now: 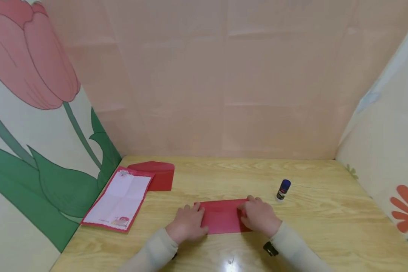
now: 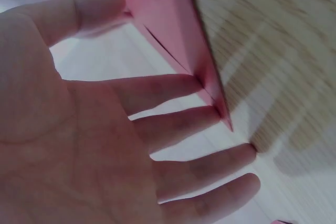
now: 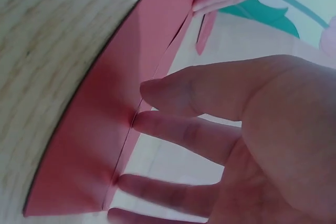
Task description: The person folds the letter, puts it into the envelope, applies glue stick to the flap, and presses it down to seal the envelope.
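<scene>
A red envelope (image 1: 223, 222) lies flat on the wooden table between both hands, its flap folded over along the far side. At its left end is my left hand (image 1: 187, 223); the fingertips touch the far corner and the thumb lies by the near edge. My right hand (image 1: 260, 216) presses the right part of the flap with its fingertips. In the left wrist view the fingers are straight and spread, two of them at the envelope's edge (image 2: 197, 80). From the right wrist, straight fingertips meet the flap (image 3: 123, 145) along its edge line.
To the left, a white letter sheet with a red border (image 1: 122, 198) partly overlaps another red envelope (image 1: 161, 179). A glue stick with a dark blue cap (image 1: 283, 190) stands beyond the right hand. A pink wall (image 1: 224, 94) closes off the table's back.
</scene>
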Demonstrator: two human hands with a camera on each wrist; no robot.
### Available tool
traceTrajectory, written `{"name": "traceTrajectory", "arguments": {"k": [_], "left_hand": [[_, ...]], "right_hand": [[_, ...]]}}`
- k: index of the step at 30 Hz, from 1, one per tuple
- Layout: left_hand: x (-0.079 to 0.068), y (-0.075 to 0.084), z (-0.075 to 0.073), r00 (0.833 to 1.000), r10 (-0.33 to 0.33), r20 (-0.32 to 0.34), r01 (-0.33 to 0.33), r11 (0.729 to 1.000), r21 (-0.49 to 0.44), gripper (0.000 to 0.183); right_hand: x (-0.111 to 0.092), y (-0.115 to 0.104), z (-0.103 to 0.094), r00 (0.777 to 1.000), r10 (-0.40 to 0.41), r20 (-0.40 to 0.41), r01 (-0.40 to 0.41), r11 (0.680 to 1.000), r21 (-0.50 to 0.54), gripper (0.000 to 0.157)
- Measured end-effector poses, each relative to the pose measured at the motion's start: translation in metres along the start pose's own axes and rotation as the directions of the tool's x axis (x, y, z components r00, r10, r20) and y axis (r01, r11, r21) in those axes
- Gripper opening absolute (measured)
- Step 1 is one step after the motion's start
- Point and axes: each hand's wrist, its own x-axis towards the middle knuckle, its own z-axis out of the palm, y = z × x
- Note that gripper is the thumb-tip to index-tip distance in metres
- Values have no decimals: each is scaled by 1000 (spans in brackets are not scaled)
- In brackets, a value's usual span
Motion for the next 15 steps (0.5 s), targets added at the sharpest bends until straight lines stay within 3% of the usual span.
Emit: {"name": "traceTrajectory", "arguments": {"k": [4,10,15], "left_hand": [[5,2,1,1000,9,17,-8,999,-52,77],[13,5,3,999,-15,33,18,997,-80,78],[15,7,-1,999,-30,45,33,997,-69,77]], "right_hand": [[1,-1,-1,998,-59,-15,60,997,56,25],[-4,-9,8,987,-162,-13,163,982,99,43],[-3,-17,10,986,-164,-16,165,982,95,45]]}}
